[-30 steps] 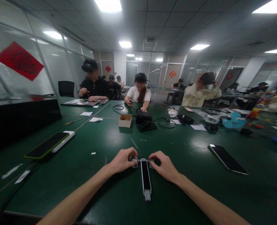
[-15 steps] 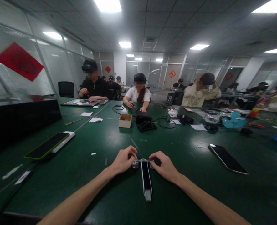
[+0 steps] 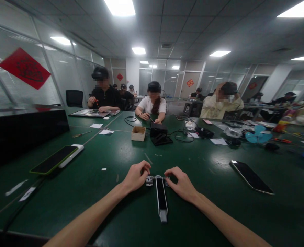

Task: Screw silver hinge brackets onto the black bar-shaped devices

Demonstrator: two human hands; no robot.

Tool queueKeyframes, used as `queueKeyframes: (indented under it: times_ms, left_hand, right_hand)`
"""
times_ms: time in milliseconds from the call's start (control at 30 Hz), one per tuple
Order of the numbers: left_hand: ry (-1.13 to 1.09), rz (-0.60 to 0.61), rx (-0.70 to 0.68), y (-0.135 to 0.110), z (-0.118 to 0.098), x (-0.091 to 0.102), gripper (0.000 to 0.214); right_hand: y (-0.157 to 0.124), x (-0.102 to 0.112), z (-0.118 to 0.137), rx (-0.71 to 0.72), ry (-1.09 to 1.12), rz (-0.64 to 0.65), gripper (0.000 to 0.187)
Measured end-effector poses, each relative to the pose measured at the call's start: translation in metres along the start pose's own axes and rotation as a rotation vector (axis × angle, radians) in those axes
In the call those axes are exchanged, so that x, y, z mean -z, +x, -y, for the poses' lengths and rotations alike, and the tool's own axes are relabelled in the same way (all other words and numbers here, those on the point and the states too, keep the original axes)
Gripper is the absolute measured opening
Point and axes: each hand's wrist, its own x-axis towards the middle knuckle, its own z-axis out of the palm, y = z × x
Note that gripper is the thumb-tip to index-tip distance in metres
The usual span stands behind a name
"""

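Note:
A slim white-framed bar with a black top lies lengthwise on the green table before me, a grey tab at its near end. At its far end a small silver metal part sticks out on the left, and a similar metal part on the right, partly hidden by my fingers. My left hand has thumb and fingers bent together at the left metal part. My right hand pinches the right one between thumb and forefinger. What kind of parts these are I cannot make out.
A phone lies to the right; a green-edged phone rests on a white block at left. Ahead stand a small open box and a black device. A blue fan lies far right. Several people sit across the table.
The view has shifted slightly. Both hands stay at the metal parts with hardly any movement; the bar lies as before.

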Motion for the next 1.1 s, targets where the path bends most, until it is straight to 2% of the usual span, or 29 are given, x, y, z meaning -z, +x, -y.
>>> queueKeyframes:
  times_ms: [167,267,400,533,633,733,833,1000,1100]
  left_hand:
    - [0.012,0.146,-0.02,-0.001,0.005,-0.001,0.028]
    - [-0.057,0.046,-0.059,-0.001,0.005,0.0,0.027]
    - [-0.031,-0.08,-0.107,0.0,0.007,0.004,0.021]
    - [0.11,-0.045,-0.128,0.001,0.02,0.002,0.019]
    - [0.213,-0.016,-0.12,0.004,0.033,0.001,0.02]
    - [0.27,0.011,-0.086,0.007,0.045,0.005,0.021]
    - [0.256,0.015,-0.033,0.01,0.055,0.011,0.022]
    - [0.243,0.04,0.01,0.013,0.059,0.014,0.021]
    - [0.264,0.084,0.021,0.013,0.056,0.014,0.02]
  right_hand:
    - [-0.002,-0.002,0.001,0.047,-0.023,-0.048,0.014]
    - [-0.005,-0.003,0.015,0.092,-0.045,-0.021,0.014]
    - [-0.013,-0.014,0.049,0.076,-0.144,0.133,0.011]
    - [-0.015,-0.025,0.073,0.003,-0.268,0.234,0.014]
    - [-0.01,-0.022,0.066,-0.105,-0.289,0.255,0.018]
    - [0.0,-0.007,0.034,-0.227,-0.332,0.231,0.018]
    - [0.012,0.016,-0.021,-0.298,-0.464,0.158,0.017]
    - [0.028,0.073,-0.122,-0.532,-0.71,0.011,0.024]
    - [0.032,0.107,-0.163,-0.645,-0.761,-0.014,0.027]
